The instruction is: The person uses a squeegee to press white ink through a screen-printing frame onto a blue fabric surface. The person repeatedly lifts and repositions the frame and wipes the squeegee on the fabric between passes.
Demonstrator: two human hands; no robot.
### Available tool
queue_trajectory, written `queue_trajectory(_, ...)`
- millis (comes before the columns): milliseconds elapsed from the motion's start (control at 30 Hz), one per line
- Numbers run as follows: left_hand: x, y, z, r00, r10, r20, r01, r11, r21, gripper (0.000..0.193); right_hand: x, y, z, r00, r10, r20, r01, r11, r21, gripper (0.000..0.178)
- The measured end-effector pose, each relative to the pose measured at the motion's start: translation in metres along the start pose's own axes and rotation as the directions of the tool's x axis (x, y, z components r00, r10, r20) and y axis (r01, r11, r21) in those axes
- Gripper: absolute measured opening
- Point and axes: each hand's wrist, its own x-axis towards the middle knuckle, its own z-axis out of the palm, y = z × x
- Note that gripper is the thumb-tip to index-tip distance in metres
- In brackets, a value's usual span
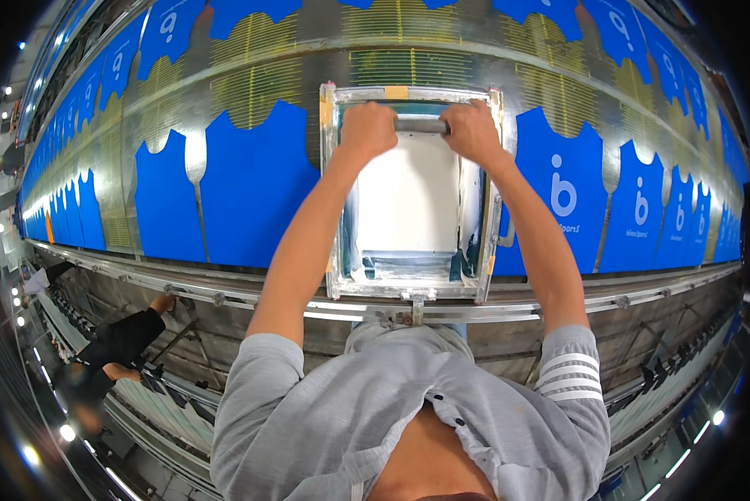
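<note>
A screen printing frame (pixel 490 263) with pale metal sides lies over the long printing table in front of me. My left hand (pixel 368 131) and my right hand (pixel 473 134) are both closed round the ends of a squeegee (pixel 422 126), which lies across the far end of the frame. White ink (pixel 408 196) covers most of the mesh on the near side of the squeegee. Its blade is hidden from above. Smears of ink and dark teal patches show along the inner edges of the frame.
Blue garment panels (pixel 262 188) lie in rows along the table; those to the right (pixel 558 179) bear white emblems, the near left ones look plain. A metal rail (pixel 508 311) runs along the near edge. Another person (pixel 128 338) in dark clothes stands at the left.
</note>
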Motion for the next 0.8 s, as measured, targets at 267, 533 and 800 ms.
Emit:
queue_trajectory(267,-0.159,0.052,0.022,0.999,-0.043,-0.015,0.041,0.993,-0.106,0.035,-0.133,-0.08,-0.004,0.999,-0.001,0.055,-0.003,0.998,0.06,0.006)
queue_trajectory(533,-0.289,0.095,0.044,0.989,-0.126,0.082,0.14,0.972,-0.187,0.025,-0.256,-0.143,-0.004,0.974,-0.011,0.228,-0.022,0.989,0.145,0.009)
queue_trajectory(800,-0.175,0.12,0.034,0.712,-0.055,0.7,0.094,0.995,-0.017,0.032,-0.199,-0.047,-0.026,0.861,0.443,-0.25,-0.34,0.866,0.367,0.047)
